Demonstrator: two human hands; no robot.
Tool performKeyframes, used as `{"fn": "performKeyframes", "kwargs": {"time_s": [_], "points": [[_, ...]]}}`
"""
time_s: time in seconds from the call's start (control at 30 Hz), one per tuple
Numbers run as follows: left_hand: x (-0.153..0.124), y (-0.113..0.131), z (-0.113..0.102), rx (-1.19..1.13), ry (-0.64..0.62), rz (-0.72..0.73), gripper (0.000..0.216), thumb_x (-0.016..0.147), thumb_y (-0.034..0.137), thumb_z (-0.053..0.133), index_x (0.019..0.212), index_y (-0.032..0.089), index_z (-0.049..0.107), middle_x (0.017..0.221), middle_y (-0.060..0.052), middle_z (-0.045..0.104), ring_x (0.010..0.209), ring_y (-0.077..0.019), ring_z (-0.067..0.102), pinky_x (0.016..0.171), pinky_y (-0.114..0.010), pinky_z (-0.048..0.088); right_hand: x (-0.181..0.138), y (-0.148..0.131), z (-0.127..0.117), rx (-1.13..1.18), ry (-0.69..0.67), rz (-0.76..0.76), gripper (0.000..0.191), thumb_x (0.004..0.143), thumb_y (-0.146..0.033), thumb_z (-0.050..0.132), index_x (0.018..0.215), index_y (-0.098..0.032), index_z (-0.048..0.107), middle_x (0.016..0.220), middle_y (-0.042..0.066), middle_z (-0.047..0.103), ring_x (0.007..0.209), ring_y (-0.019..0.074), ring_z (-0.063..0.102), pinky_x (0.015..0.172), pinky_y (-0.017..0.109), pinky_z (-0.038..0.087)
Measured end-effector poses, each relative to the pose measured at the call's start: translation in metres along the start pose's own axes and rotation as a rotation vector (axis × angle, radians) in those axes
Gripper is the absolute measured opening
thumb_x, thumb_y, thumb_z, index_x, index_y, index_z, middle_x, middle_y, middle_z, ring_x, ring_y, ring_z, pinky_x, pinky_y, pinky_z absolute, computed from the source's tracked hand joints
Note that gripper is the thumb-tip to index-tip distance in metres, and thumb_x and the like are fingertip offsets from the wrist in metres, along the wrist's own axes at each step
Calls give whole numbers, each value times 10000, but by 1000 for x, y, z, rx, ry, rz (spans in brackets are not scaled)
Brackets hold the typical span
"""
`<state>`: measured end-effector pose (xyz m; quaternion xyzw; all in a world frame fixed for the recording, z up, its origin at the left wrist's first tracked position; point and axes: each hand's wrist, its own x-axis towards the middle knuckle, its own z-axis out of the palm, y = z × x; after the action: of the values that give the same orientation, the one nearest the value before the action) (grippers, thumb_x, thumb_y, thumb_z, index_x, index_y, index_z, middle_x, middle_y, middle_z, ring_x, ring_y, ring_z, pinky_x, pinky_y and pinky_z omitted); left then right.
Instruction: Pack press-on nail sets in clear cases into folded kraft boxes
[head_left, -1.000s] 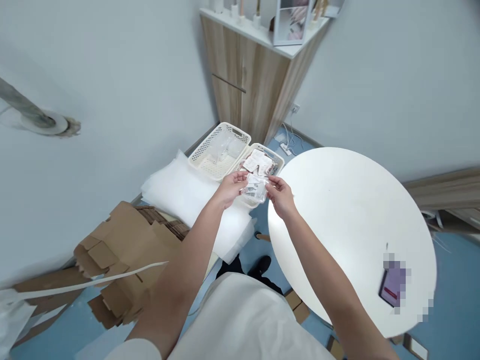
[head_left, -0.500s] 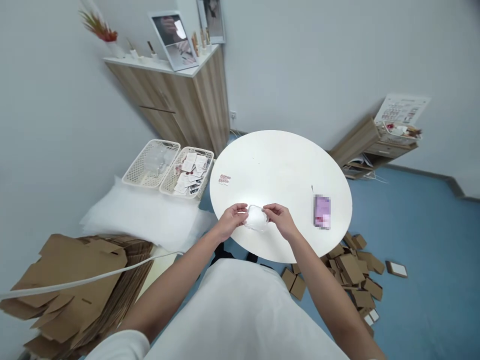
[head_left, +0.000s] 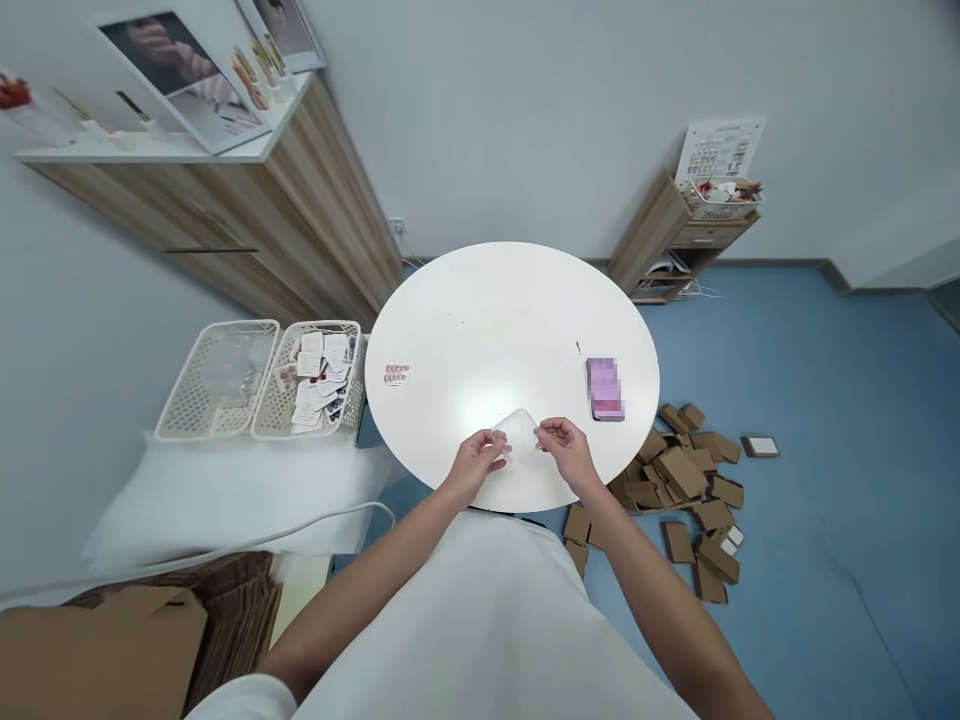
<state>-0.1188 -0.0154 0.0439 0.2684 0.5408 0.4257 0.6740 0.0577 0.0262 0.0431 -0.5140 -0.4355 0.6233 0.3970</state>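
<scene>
A small clear plastic case (head_left: 518,430) with rounded corners is held above the near edge of the white oval table (head_left: 502,300). The fingers of my left hand (head_left: 472,464) are closed on its left side. On the opposite side, my right hand (head_left: 568,452) pinches it between thumb and fingers. One corner of the case points away from me, and its lower part is partly hidden by my fingers. A small card of reddish press-on nails (head_left: 397,374) lies at the left of the table.
A blurred-out purple item (head_left: 604,388) and a tiny dark object (head_left: 578,347) lie on the table's right. Left stand a basket of carded nail sets (head_left: 259,420) and a basket of clear cases (head_left: 169,420). Cardboard boxes (head_left: 679,470) litter the floor at right.
My head view has shifted, so the table appears further left. Both hands still hold the clear case, which has turned so that a corner points away from me.
</scene>
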Motion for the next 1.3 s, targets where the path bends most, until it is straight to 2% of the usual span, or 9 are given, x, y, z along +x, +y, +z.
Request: {"fn": "performKeyframes", "kwargs": {"time_s": [0.17, 0.3, 0.43, 0.57, 0.73, 0.93, 1.1, 1.17, 1.3], "points": [[16, 5, -8, 14, -79, -8, 452, 665, 396, 665, 1044, 198, 520, 986, -63, 563, 838, -145, 592, 730, -299, 477, -15, 13, 8, 43, 127, 79, 448, 667, -386, 643, 1047, -243, 455, 816, -5, 572, 662, 131, 594, 672, 324, 476], [27, 2, -15, 64, -153, -9, 414, 652, 344, 687, 997, 170, 539, 926, -57, 579, 826, -137, 582, 764, -311, 470, -20, 22, 22, 79, 192, 106, 451, 680, -389, 628, 1068, -258, 437, 858, -5, 547, 695, 143, 614, 702, 345, 486], [36, 6, -22, 107, -147, -3, 389, 658, 343, 680, 979, 155, 565, 862, -45, 595, 776, -123, 569, 769, -308, 462, -17, 20, 20, 27, 106, 105, 501, 659, -399, 651, 1099, -260, 455, 1016, 49, 553, 911, 200, 593, 807, 384, 462], [44, 19, -32, 174, -279, -25, 388, 681, 362, 655, 1004, 157, 595, 850, -45, 605, 749, -126, 564, 770, -318, 454, -3, -5, -2, -93, 66, 57, 560, 714, -457, 582, 1221, -301, 402, 1305, 80, 398, 1114, 218, 481, 884, 389, 417], [56, 33, -31, 281, -317, 62, 357, 688, 364, 643, 990, 174, 628, 882, -53, 616, 795, -156, 558, 749, -309, 431, 24, -29, -7, -221, -195, 159, 538, 695, -416, 618, 1187, -273, 456, 1054, 57, 559, 845, 163, 595, 798, 366, 445], [55, 30, -11, 233, -167, 130, 466, 711, 407, 607, 1122, 196, 549, 928, -58, 584, 818, -150, 550, 764, -314, 418, 31, -21, -2, -163, -152, 107, 471, 661, -414, 622, 1081, -238, 500, 826, -11, 540, 661, 134, 602, 671, 315, 461], [34, 21, 5, 511, -110, 269, 958, 501, 370, 774, 1329, 274, 303, 1176, -91, 474, 989, -207, 505, 868, -362, 378, 26, -13, -23, 1, -57, 181, 382, 659, -403, 611, 963, -229, 459, 786, -25, 538, 622, 138, 613, 633, 290, 457], [28, 19, 12, 645, -144, 317, 1069, 450, 354, 798, 1357, 297, 237, 1159, -78, 484, 946, -202, 514, 869, -367, 376, 24, -11, -31, 16, -84, 217, 387, 654, -394, 614, 960, -235, 438, 790, -29, 543, 613, 139, 617, 630, 290, 456], [27, 21, 22, 712, -140, 362, 1034, 509, 368, 767, 1370, 290, 199, 994, -40, 535, 824, -165, 519, 828, -347, 397, 22, -11, -38, 13, -117, 225, 449, 661, -388, 613, 1033, -251, 400, 799, -34, 546, 635, 149, 630, 654, 302, 460]]}}
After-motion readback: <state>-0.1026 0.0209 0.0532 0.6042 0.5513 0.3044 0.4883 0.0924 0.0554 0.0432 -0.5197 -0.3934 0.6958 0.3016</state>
